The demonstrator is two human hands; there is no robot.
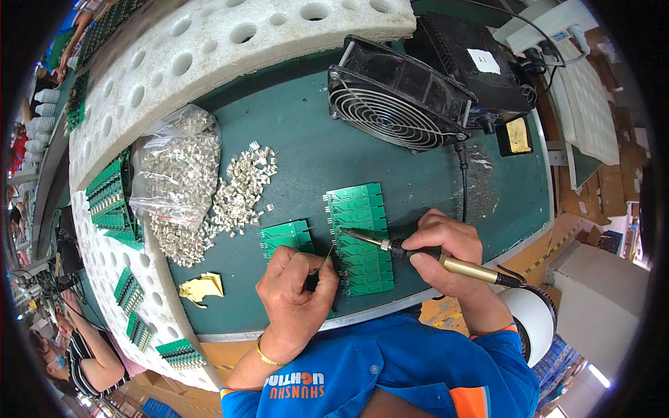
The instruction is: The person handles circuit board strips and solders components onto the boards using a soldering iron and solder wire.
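Note:
In my right hand (446, 247) is a soldering iron (456, 266) with a black grip and a brass-coloured rear. Its tip lies over the upper left part of a green circuit board panel (362, 272), which has small connectors along its left edge. My left hand (296, 285) is closed in a pinch on a thin solder wire (328, 256), pointing up toward that edge. Partly under the left hand lies a second green panel (287, 235). Left of it, small white connectors (244, 184) are piled loose on the green table (293, 104).
A clear plastic bag of connectors (178, 164) sits by the pile. White foam sheets with holes (157, 83) hold several boards (127, 289). A black fan (397, 97), a black power unit (481, 70) and a yellow sponge (518, 135) stand at the far right. Crumpled yellow paper (202, 287) lies nearer.

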